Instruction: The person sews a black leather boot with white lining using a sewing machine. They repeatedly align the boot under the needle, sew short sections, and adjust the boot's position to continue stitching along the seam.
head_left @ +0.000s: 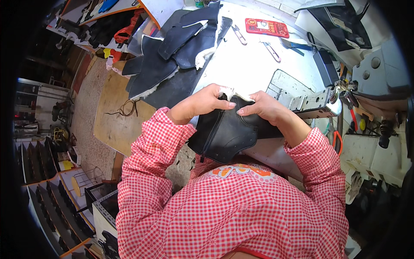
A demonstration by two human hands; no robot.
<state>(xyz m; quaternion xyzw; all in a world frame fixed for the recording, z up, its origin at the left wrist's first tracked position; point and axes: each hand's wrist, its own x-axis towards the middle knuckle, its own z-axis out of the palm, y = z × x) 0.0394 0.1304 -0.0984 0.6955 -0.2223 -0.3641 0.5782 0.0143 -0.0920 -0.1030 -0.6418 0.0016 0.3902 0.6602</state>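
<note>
Both my hands grip the upper edge of a black leather boot upper (228, 136), thumbs on its near face. White fleece lining shows between them at that edge. A zipper runs down its left part, and small holes dot its lower right. My left hand (205, 101) is closed on the left of the edge; my right hand (267, 108) is closed on the right. Most fingers are hidden behind the leather. Beyond my left hand lies a pile of black fleece-lined leather pieces (179, 47) on the white table (230, 71).
A sewing machine (319, 105) stands at the right. Two pairs of thread snips, one (239, 35) nearer the pile, and a red phone case (266, 27) lie at the back. Orange-handled scissors (337, 142) hang at the right. A wooden board (114, 125) with a coil of cord juts out left.
</note>
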